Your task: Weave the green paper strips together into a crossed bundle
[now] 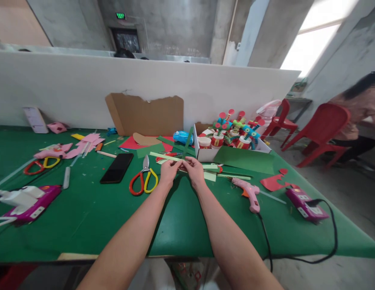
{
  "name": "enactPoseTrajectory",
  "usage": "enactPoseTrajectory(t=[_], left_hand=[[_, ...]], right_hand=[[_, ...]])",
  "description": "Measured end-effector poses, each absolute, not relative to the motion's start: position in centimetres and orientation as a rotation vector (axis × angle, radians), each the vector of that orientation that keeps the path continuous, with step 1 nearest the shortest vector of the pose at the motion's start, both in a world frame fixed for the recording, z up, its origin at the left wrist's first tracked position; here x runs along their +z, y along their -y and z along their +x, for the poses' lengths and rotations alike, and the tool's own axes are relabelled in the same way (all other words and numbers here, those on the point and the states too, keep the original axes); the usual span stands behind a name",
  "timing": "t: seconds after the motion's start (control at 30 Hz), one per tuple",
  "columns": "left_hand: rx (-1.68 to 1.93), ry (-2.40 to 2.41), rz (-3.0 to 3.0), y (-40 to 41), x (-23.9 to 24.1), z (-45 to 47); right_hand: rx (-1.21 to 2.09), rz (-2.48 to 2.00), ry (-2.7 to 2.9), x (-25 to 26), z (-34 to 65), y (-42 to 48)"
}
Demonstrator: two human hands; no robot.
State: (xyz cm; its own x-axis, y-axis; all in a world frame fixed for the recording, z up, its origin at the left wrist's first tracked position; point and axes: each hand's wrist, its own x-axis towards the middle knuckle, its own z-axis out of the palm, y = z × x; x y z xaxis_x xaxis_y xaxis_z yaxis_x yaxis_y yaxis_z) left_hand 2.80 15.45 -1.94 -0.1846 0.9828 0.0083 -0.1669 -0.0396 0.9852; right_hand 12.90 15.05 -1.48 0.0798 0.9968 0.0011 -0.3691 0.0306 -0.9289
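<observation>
Both hands meet over the middle of the green table (84, 217). My left hand (169, 172) and my right hand (193, 169) pinch crossed paper strips: a pale green strip (164, 156) runs left and a dark green strip (187, 141) rises toward the back. A small folded, accordion-like piece sits between the fingertips. Red-and-yellow scissors (142, 180) lie just left of my left hand. A pink glue gun (249, 194) lies to the right of my right hand.
A white box (205, 155) of finished spring-necked cup figures (235, 133) stands behind the hands, beside green and red paper sheets. A black phone (117, 167), more scissors (40, 165), power strips (305, 204) and cardboard (148, 114) lie around. A person sits at far right by red chairs (322, 131).
</observation>
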Motion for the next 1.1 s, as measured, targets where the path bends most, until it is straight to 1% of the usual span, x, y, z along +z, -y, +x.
enactPoseTrajectory(t=[0.13, 0.3, 0.63, 0.83, 1.1], left_hand=[[1.366, -1.311, 1.182, -15.8, -2.3, 2.2], [1.255, -1.436, 1.457, -16.0, -2.1, 1.7], [1.377, -1.093, 1.062, -15.0, -0.7, 2.9], [1.423, -1.048, 1.005, -15.1, -0.9, 2.6], [1.403, -1.070, 1.101, -15.4, -0.9, 2.4]], right_hand=[[1.397, -1.013, 0.912, -1.2, 13.8, -14.9], [1.401, -0.998, 0.930, -1.0, 14.4, -14.8], [1.228, -0.966, 0.784, -1.7, 12.7, -15.0], [1.220, -0.951, 0.826, -1.5, 12.5, -14.6], [1.264, -0.998, 0.820, -1.5, 12.7, -14.7]])
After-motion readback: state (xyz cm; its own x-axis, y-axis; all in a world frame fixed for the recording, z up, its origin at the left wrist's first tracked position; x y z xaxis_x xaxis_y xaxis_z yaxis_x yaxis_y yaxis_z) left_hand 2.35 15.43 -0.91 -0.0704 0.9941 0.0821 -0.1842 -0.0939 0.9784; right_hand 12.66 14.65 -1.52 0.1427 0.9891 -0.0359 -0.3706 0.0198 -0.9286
